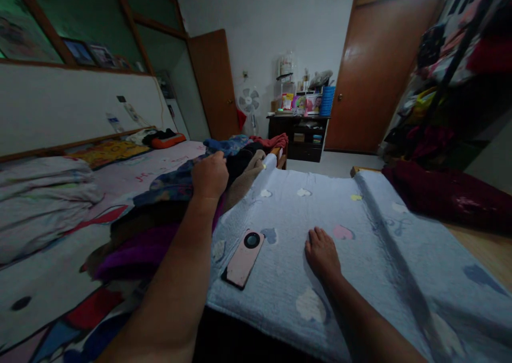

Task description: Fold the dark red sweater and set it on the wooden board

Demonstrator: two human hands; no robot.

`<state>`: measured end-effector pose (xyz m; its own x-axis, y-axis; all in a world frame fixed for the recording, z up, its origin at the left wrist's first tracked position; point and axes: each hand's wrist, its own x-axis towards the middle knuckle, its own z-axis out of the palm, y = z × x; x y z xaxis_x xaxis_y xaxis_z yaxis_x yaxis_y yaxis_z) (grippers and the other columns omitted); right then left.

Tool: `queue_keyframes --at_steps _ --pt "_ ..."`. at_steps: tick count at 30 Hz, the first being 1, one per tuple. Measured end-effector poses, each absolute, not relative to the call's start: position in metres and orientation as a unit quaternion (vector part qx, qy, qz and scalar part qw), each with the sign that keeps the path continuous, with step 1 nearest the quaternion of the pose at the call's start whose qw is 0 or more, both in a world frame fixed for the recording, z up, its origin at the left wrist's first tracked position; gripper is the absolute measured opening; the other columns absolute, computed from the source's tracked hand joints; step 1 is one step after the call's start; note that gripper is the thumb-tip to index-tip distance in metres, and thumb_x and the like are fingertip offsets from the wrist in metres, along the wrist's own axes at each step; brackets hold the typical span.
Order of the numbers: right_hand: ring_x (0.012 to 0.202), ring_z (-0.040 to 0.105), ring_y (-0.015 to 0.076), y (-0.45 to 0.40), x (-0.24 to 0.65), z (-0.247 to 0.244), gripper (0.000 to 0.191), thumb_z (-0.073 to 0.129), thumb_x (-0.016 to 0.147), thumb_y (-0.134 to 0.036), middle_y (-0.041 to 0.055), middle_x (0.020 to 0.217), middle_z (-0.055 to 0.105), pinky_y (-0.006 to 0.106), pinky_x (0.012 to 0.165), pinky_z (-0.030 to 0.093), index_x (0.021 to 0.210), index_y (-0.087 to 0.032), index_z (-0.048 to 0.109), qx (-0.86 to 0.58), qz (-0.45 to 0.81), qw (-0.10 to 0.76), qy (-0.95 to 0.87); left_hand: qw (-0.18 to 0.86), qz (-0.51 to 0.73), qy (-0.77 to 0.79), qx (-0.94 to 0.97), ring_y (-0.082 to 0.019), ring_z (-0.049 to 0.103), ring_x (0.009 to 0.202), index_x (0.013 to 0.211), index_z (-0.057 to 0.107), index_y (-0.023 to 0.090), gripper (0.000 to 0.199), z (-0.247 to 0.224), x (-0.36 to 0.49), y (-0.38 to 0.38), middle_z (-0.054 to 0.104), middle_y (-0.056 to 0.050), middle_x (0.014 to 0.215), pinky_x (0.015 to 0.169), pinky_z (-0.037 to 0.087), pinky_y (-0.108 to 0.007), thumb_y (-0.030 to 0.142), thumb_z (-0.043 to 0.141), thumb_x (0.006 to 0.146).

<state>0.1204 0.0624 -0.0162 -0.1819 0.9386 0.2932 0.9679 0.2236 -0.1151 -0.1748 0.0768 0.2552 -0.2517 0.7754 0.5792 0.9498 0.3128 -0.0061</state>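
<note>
My left hand (210, 174) is stretched over the heap of clothes along the bed's edge. Its fingers are curled closed; what they grip, if anything, is hidden behind the hand. Around it lie a blue patterned garment (173, 184), a brown garment (244, 180) and a purple garment (138, 257). On the light blue blanket (280, 269) with heart and cloud shapes, my right hand (322, 252) rests palm down, its fingers lying on the cloth. Between my two arms a pink phone (245, 260) lies back side up, its round camera at the far end.
A bed with a printed sheet (168, 163) and a bunched quilt (44, 203) is at the left. A dark red cloth (448, 198) lies at the right. Farther back stand a fan (248, 102), a dark cabinet (294, 150) and wooden doors (372, 75). Clothes hang at the right.
</note>
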Motion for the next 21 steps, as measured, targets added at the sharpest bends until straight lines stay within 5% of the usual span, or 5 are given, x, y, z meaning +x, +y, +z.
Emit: queue_keyframes --at_steps 16,19,21 --pt "0.128 0.042 0.0278 0.065 0.120 -0.024 0.039 0.041 0.090 -0.025 0.0170 0.136 0.050 0.041 0.107 0.029 0.124 -0.012 0.055 -0.625 -0.048 0.149 -0.765 0.162 -0.143 -0.595 -0.775 -0.023 0.054 0.085 0.087 0.060 0.019 0.020 0.168 -0.092 0.000 0.063 -0.007 0.085 0.068 0.040 -0.034 0.010 0.043 0.088" --pt "0.127 0.044 0.0287 0.068 0.118 -0.020 0.045 0.045 0.087 -0.023 0.0182 0.133 0.052 0.043 0.106 0.032 0.130 -0.011 0.050 -0.630 0.014 0.210 -0.747 0.160 -0.157 -0.584 -0.780 -0.023 0.053 0.084 0.087 0.059 0.020 0.018 0.170 -0.085 -0.004 0.063 -0.007 0.085 0.069 0.041 -0.035 0.010 0.044 0.088" --pt "0.122 0.050 0.0270 0.068 0.111 -0.006 0.062 0.049 0.084 -0.026 0.0176 0.131 0.053 0.042 0.101 0.039 0.142 -0.012 0.033 -0.602 0.102 0.290 -0.737 0.161 -0.168 -0.571 -0.787 -0.024 0.053 0.084 0.086 0.059 0.020 0.017 0.170 -0.078 -0.005 0.062 -0.006 0.085 0.068 0.041 -0.036 0.012 0.044 0.088"
